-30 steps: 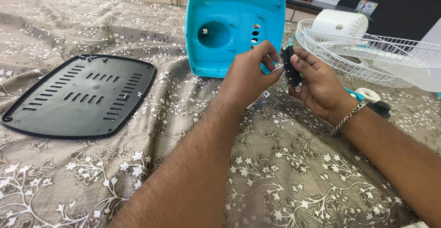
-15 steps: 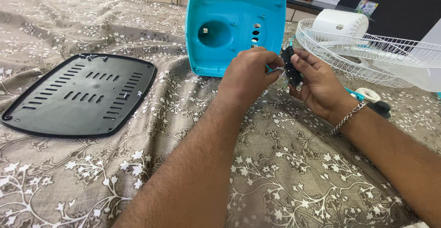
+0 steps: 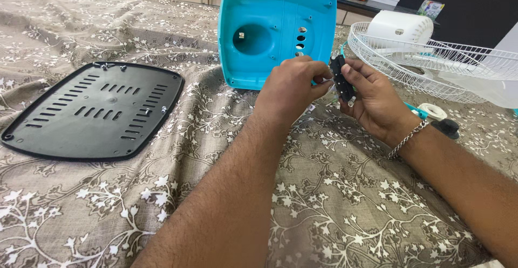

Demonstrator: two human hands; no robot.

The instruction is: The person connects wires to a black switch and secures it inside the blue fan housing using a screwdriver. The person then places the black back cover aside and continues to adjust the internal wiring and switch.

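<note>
Near the centre of the frame, the right hand (image 3: pixel 372 98) pinches a small black switch block (image 3: pixel 341 79) upright. The left hand (image 3: pixel 291 87) has closed in within the last second, its fingertips now pinching the block's edge, before the turquoise fan base (image 3: pixel 270 9).

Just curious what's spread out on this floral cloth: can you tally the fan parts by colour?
Turquoise plastic housing shell: 1
Black: 3, the slotted flat plastic cover, the small switch block in both hands, a round knob
White: 2, the wire fan guard, the motor casing
Total: 6
</note>
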